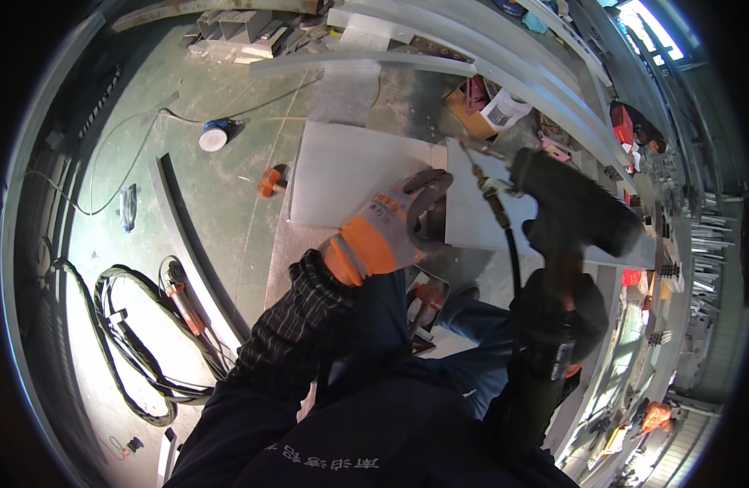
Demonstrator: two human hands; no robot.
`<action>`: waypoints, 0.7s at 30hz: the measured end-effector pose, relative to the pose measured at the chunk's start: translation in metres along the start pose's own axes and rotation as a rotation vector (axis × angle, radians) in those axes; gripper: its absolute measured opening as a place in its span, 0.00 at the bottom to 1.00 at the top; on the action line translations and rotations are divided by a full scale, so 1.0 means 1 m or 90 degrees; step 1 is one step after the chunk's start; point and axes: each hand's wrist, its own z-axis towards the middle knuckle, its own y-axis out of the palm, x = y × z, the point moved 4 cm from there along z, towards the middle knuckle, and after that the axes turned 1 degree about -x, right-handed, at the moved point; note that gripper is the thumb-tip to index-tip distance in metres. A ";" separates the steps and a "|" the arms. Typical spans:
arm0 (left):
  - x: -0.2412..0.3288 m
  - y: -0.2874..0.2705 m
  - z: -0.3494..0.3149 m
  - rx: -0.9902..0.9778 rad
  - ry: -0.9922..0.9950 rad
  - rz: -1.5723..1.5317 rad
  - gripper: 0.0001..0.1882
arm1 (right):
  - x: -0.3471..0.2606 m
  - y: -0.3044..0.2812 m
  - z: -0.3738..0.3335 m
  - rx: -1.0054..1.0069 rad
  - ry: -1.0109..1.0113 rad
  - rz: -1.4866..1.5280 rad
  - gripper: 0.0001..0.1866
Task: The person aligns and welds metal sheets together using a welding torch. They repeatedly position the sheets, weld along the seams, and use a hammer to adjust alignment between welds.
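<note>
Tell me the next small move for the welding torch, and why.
Probably lower the torch tip onto the seam between the two metal plates. The left hand presses on the plates beside it, while the right hand holds the torch with its tip just above that joint.

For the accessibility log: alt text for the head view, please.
A person's left hand, in a grey and orange glove, presses on a flat metal sheet, while the black-gloved right hand holds a welding torch over a second sheet. Coiled cables lie on the green floor.
</note>
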 end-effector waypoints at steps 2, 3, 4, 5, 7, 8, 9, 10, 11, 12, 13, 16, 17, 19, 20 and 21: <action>0.000 0.002 0.000 0.010 0.009 0.034 0.46 | -0.016 0.024 -0.005 -0.019 -0.039 -0.041 0.28; 0.001 0.002 0.000 0.016 0.013 0.052 0.46 | -0.022 0.031 -0.006 -0.041 -0.043 -0.036 0.30; 0.001 0.001 0.000 0.015 0.007 0.058 0.46 | -0.024 0.030 -0.007 -0.071 -0.046 -0.022 0.31; 0.002 0.000 0.000 0.013 0.001 0.065 0.46 | -0.026 0.030 -0.008 -0.089 -0.046 -0.019 0.33; 0.004 -0.001 0.000 0.022 0.031 0.017 0.43 | -0.028 0.027 -0.010 -0.081 -0.041 -0.017 0.35; 0.003 0.000 0.000 0.008 -0.010 0.011 0.43 | -0.029 0.027 -0.012 -0.064 -0.035 -0.020 0.35; 0.002 0.002 0.000 -0.007 -0.050 0.006 0.42 | -0.030 0.026 -0.014 -0.047 -0.029 -0.022 0.36; 0.001 0.004 -0.001 0.002 -0.059 0.065 0.42 | -0.029 0.008 -0.020 0.009 -0.051 -0.085 0.36; 0.002 0.007 -0.002 0.008 -0.068 0.125 0.42 | -0.029 0.008 -0.023 0.022 -0.055 -0.099 0.37; 0.003 0.008 -0.003 0.013 -0.076 0.184 0.42 | -0.029 0.008 -0.023 0.033 -0.059 -0.112 0.38; -0.003 0.012 -0.003 -0.078 -0.148 0.155 0.42 | -0.030 0.011 -0.023 0.000 -0.046 -0.077 0.38; -0.001 0.010 0.001 -0.269 -0.301 0.113 0.43 | -0.030 0.004 -0.031 -0.070 -0.007 -0.069 0.36; 0.001 0.009 0.000 -0.274 -0.320 0.135 0.43 | -0.030 0.002 -0.034 -0.084 0.003 -0.061 0.35; 0.001 0.009 -0.005 -0.228 -0.306 0.126 0.41 | -0.029 -0.001 -0.041 -0.104 0.017 -0.026 0.34; -0.004 0.013 -0.013 -0.176 -0.273 0.097 0.41 | -0.028 0.000 -0.044 -0.111 0.020 0.003 0.33; -0.002 0.015 -0.017 -0.128 -0.238 0.066 0.40 | -0.027 0.007 -0.047 -0.143 0.018 0.069 0.32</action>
